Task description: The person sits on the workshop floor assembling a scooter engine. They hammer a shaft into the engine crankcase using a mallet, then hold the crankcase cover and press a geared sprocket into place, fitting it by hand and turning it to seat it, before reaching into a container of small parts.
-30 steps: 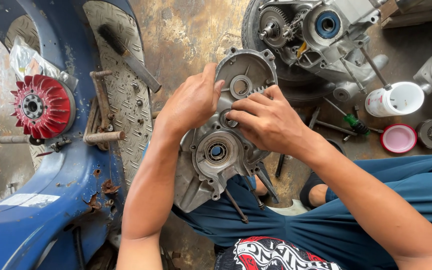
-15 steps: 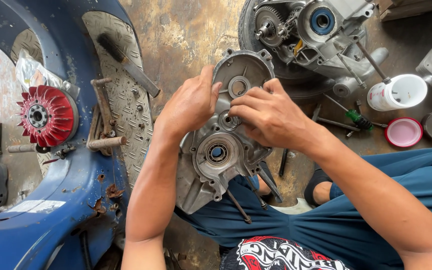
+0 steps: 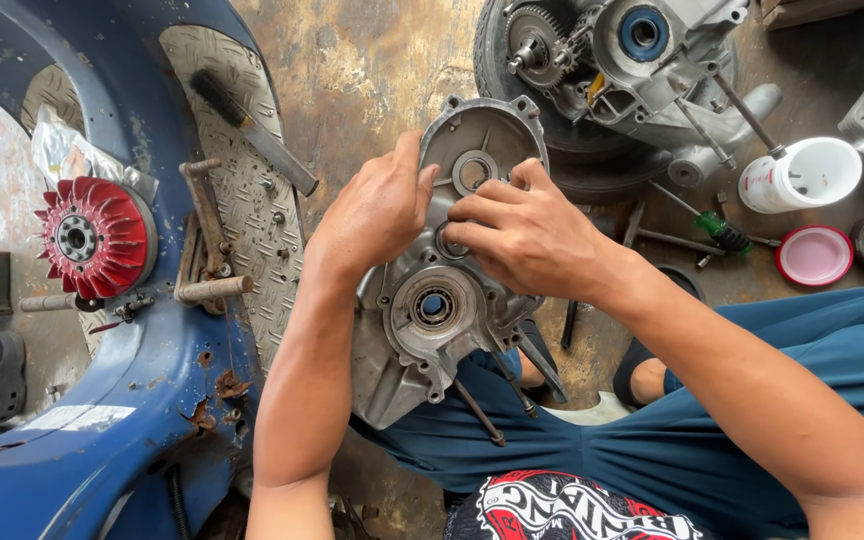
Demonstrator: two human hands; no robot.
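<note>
Head view: both hands crowd the grey engine case (image 3: pixel 432 320) on the lap, left hand (image 3: pixel 377 210) gripping its left edge, right hand (image 3: pixel 527 235) fingertips pinched on its middle ring.

Grey metal engine casing (image 3: pixel 442 300) lies tilted across the lap, bearing holes upward.

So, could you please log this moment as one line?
left hand: steadies engine case | right hand: fingers at its bearing seat | case on lap

bare forearms, no sleeves or gloves; blue trousers (image 3: pixel 752 400), black shirt (image 3: pixel 562 510) with red-and-white print
</note>
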